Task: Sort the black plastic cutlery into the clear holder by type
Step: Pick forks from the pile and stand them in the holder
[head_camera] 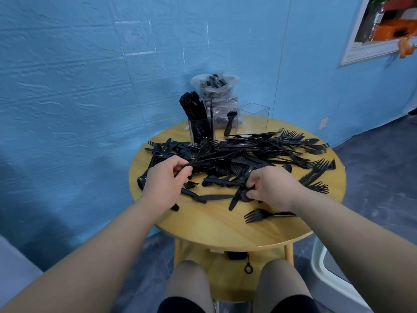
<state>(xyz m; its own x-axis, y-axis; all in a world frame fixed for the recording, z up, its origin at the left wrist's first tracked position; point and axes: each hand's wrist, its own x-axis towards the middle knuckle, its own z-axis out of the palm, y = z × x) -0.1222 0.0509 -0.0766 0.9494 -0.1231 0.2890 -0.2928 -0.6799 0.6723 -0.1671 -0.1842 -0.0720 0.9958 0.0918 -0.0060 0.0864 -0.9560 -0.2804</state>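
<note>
A heap of black plastic cutlery [243,154], forks, spoons and knives mixed, covers the round wooden table [225,229]. The clear holder [228,123] stands at the table's far side: its left compartment [199,129] is packed with upright pieces, the middle one holds a single fork [229,123], the right one [255,118] looks empty. My left hand [165,181] grips a few pieces at the heap's near left edge. My right hand [270,188] pinches a piece [242,195] at the heap's near right; its type is hidden by my fingers.
A clear plastic bag [216,91] with more black cutlery stands behind the holder against the blue wall. A lone fork [259,214] lies near the table's front edge. A white chair [334,274] stands at the lower right. My knees sit under the table.
</note>
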